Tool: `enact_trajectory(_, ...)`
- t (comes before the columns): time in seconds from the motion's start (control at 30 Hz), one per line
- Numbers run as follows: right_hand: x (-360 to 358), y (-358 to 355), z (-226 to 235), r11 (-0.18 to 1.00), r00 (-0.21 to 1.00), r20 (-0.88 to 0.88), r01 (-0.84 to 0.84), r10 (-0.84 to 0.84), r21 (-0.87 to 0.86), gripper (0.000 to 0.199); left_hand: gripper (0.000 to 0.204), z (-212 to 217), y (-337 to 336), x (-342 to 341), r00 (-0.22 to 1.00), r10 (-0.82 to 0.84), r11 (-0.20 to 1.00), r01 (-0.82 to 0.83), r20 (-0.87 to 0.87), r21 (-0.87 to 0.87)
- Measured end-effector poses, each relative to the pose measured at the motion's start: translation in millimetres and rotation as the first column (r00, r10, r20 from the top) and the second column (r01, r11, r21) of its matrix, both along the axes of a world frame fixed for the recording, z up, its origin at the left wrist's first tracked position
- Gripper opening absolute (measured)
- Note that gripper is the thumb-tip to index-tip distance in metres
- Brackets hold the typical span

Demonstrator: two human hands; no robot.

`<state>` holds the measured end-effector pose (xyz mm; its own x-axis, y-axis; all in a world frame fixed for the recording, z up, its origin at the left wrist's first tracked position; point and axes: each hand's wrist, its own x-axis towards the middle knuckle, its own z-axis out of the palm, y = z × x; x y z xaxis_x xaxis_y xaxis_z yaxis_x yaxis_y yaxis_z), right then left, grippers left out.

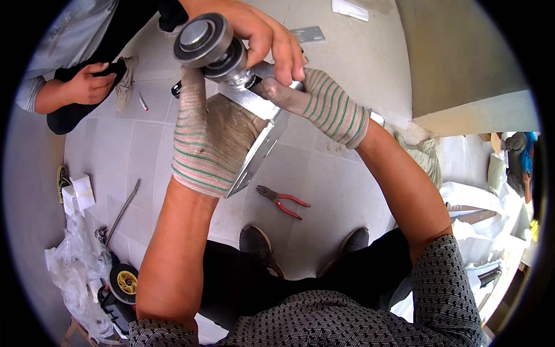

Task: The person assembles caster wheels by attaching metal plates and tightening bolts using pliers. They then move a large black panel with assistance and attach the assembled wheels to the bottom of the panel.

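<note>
My left hand point(202, 144), in a striped knit glove, grips a bent grey metal bracket point(261, 141) from the left side and holds it up in front of me. A double roller wheel point(203, 40) with dark rims sits at the bracket's top end. My right hand point(326, 105), gloved the same way, pinches the bracket's upper edge just beside the wheel's hub. Another person's bare hand point(263, 34) reaches in from above and holds the hub between the wheel and my right fingers.
Red-handled pliers point(283, 201) lie on the tiled floor near my shoes point(254, 240). A metal rod point(124, 211), a yellow-hubbed wheel point(124, 282), plastic bags point(72, 272) and white boxes point(78, 194) lie at left. The other person point(87, 84) crouches upper left. A concrete block point(462, 58) stands upper right.
</note>
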<state>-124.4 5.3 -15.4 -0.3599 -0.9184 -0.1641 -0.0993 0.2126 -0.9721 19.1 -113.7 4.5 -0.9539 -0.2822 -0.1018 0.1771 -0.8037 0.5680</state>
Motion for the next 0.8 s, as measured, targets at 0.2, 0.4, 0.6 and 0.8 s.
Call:
enact_trajectory(0.2,9.1,1.5,-77.5,0.970,0.895,0.430,0.195,-0.117,-0.142,0.075,0.103,25.1,-36.2,9.7,0.960,0.272,0.892,-0.224,0.071,-0.393)
enact_trajectory(0.4,62.6,60.7,-192.5,0.800,0.860,-0.387,-0.042,0.334,0.599,0.050,0.077,42.3,-92.7,41.6,0.678,0.734,0.480,-0.479,0.037,-0.735)
enact_trajectory(0.6,142.1,95.5,-241.6,0.602,0.616,-0.388,-0.180,0.686,0.778,0.053,0.037,71.1,-78.5,92.7,0.293,0.919,-0.106,-0.460,-0.263,-0.882)
enact_trajectory(0.8,137.7,106.0,-255.4,0.513,0.558,-0.360,-0.139,0.747,0.847,0.050,0.029,76.0,-48.6,85.5,0.440,0.882,0.046,-0.439,-0.170,-0.897)
